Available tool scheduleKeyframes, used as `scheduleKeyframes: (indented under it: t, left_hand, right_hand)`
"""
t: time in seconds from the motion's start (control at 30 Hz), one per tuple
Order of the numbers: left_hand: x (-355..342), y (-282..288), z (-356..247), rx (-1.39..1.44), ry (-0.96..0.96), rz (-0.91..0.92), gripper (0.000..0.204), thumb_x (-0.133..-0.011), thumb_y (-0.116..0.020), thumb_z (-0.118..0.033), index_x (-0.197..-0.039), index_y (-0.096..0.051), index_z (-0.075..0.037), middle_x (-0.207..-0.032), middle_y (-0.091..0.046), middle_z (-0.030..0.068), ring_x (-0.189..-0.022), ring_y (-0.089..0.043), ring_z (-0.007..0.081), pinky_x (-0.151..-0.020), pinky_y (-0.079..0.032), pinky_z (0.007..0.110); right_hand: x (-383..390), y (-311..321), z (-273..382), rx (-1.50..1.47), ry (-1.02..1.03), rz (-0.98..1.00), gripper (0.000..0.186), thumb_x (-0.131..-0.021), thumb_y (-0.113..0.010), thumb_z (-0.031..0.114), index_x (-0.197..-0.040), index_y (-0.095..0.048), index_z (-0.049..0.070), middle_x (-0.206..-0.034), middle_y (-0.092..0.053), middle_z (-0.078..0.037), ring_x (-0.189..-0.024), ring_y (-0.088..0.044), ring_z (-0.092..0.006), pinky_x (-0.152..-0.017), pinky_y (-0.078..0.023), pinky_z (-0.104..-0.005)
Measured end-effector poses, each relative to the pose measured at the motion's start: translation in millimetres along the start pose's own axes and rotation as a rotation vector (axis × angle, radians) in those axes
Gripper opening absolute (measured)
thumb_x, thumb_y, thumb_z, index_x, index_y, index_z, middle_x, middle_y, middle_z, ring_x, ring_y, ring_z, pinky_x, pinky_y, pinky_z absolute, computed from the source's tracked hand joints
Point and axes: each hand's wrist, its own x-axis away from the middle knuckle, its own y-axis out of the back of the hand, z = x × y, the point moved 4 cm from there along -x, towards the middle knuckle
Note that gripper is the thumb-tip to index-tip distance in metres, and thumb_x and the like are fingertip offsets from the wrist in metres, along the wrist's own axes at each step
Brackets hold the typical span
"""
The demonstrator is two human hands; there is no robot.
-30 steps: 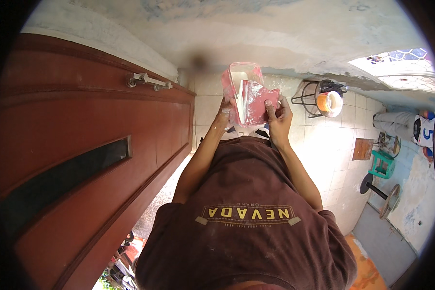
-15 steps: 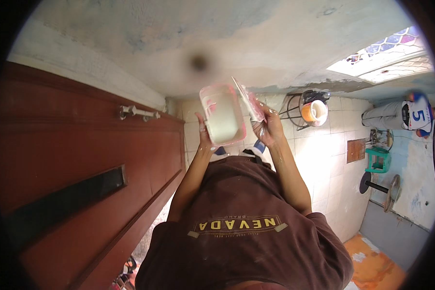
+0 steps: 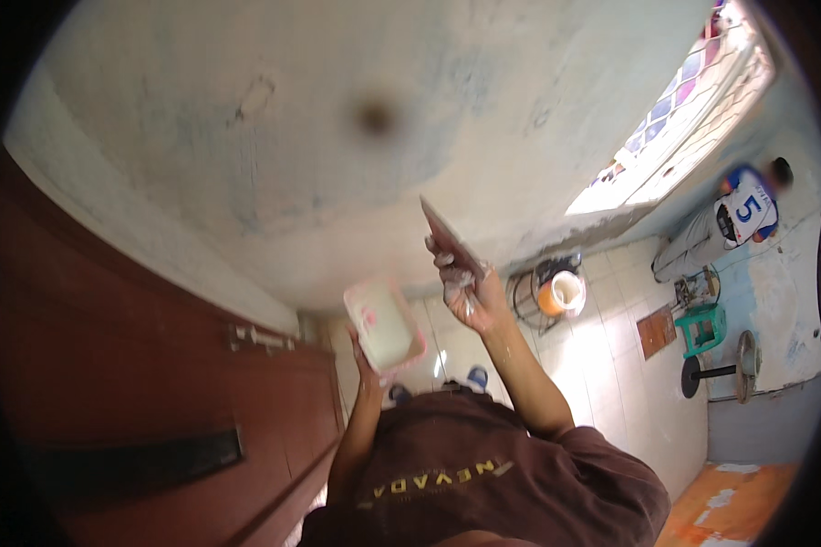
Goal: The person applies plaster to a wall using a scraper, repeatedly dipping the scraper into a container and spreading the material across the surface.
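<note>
My left hand (image 3: 366,366) grips the side of a rectangular plastic tub with a pink rim (image 3: 419,348). Pale, whitish paste lies inside it, and the tub looks slightly blurred. My right hand (image 3: 474,303), smeared with white, is closed around a thin, flat spreader (image 3: 449,237). The spreader is tilted, its far edge pointing up and left toward the patchy pale wall (image 3: 337,201). It is apart from the tub, up and to its right. Whether paste sits on its wall-facing side cannot be seen.
A brown door (image 3: 146,346) with a handle (image 3: 263,338) stands close on my left. At right are an orange bucket (image 3: 561,293) by a round metal stand, a grilled window (image 3: 670,128), a green stool (image 3: 701,328) and another person (image 3: 746,205) near the far wall.
My right hand has lifted the spreader away from the tub toward the wall. The view has tilted up, showing more wall, and the tub sits lower in the picture.
</note>
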Motion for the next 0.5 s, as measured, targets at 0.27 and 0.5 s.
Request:
scheduleKeyframes:
  t: [0.27,0.5]
  left_hand:
    - [2.9,-21.6,-19.6,0.055,-0.053,-0.043,0.069,-0.099,-0.050,-0.066,-0.148,-0.050,-0.018,-0.145,-0.057,0.0043,-0.130,-0.056,0.0296,-0.109,-0.047,0.054]
    - [5.9,-59.7,-15.3,0.101,0.044,0.191,0.063,-0.103,-0.046,-0.062,-0.147,-0.052,-0.018,-0.146,-0.056,0.0018,-0.133,-0.053,0.0275,-0.111,-0.045,0.051]
  right_hand:
    - [-49.0,-140.1,115.1,0.962,0.985,-0.216,0.045,-0.101,-0.060,0.006,-0.144,-0.047,0.002,-0.124,-0.066,-0.008,-0.110,-0.065,-0.0148,-0.096,-0.053,-0.0327]
    - [-101.6,-263.4,208.7,2.022,2.169,-0.361,0.035,-0.101,-0.057,0.009,-0.136,-0.061,0.006,-0.104,-0.074,-0.017,-0.084,-0.073,-0.0284,-0.074,-0.056,-0.0348]
